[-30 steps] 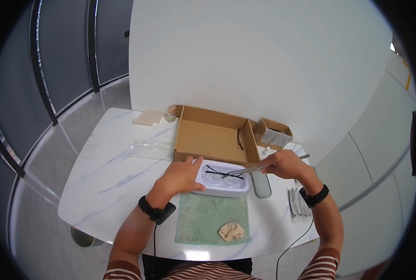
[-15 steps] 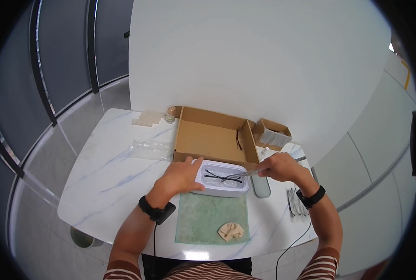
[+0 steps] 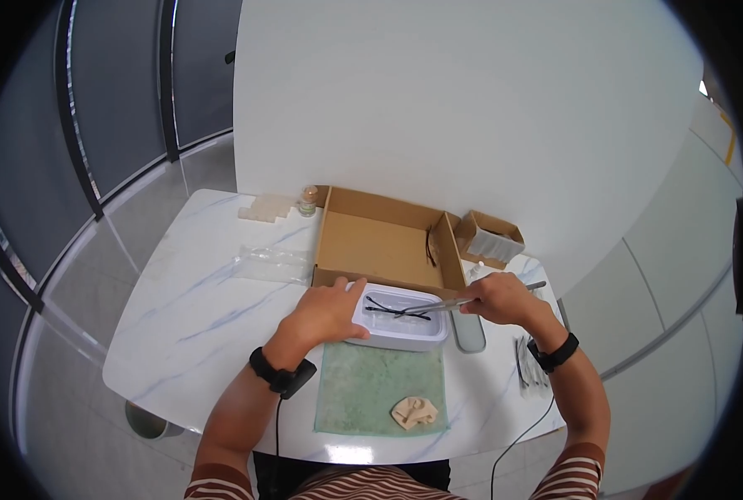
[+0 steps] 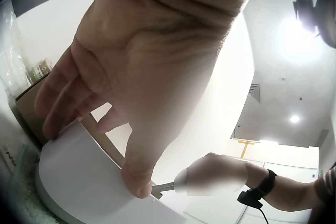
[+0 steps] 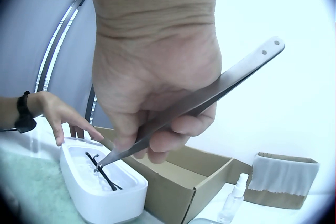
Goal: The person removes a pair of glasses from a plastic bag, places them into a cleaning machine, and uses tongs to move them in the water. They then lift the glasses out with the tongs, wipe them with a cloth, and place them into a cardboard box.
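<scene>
A white tub (image 3: 401, 342) holds clear liquid and thin black eyeglasses (image 5: 104, 174) with their slim temples crossed. My left hand (image 3: 326, 312) grips the tub's left end, thumb on the near side and fingers over the far side; the left wrist view shows it spanning the white wall (image 4: 79, 176). With my right hand (image 3: 505, 297) I hold long metal tweezers (image 5: 178, 107) between thumb and fingers. Their tips reach down into the tub and meet the eyeglasses near the crossing. The tail of the tweezers sticks out behind the hand.
Behind the tub stands an open cardboard box (image 3: 371, 242) with a dark thin item inside. A smaller box (image 3: 476, 225), a spray bottle (image 5: 232, 200) and a grey tray (image 3: 469, 333) are to the right. A green mat (image 3: 363, 392) with a crumpled beige cloth (image 3: 414, 412) lies in front.
My right hand has shifted slightly left and down, tilting the tweezers flatter. Their tips dipped toward the near side of the tub and came back. The left hand keeps its place.
</scene>
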Motion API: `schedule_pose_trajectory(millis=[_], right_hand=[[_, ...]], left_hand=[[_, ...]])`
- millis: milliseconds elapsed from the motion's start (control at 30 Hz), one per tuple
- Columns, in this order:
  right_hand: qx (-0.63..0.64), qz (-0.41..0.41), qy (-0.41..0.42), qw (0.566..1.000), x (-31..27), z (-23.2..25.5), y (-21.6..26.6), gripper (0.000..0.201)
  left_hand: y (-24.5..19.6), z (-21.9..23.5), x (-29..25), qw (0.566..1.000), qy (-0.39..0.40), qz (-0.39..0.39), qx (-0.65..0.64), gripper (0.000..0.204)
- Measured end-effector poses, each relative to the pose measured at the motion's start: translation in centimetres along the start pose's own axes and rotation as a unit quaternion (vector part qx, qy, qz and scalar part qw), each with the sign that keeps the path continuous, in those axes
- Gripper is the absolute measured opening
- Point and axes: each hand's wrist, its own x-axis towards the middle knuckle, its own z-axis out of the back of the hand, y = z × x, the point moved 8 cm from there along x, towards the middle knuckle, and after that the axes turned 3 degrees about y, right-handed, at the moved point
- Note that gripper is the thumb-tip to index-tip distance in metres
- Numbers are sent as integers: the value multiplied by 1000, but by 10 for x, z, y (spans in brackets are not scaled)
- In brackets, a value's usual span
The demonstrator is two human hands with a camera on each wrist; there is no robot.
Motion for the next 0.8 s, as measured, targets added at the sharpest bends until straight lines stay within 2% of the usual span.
schedule_pose_trajectory(millis=[133,267,433,667,800], right_hand=[[-9,-9,-10,1000,-3,-2,0,26],[-22,-6,-32,999,-15,2,20,27],[-50,-8,-47,998,-38,2,39,28],[19,5,-23,1000,-55,20,26,30],[38,-23,-5,999,-47,27,9,31]], left_hand=[[0,0,0,1000,-1,2,4,93],[2,-1,0,1000,-6,1,1,92],[-2,1,0,999,26,24,15,96],[-2,1,-1,999,23,22,17,96],[1,-3,0,999,19,23,16,96]])
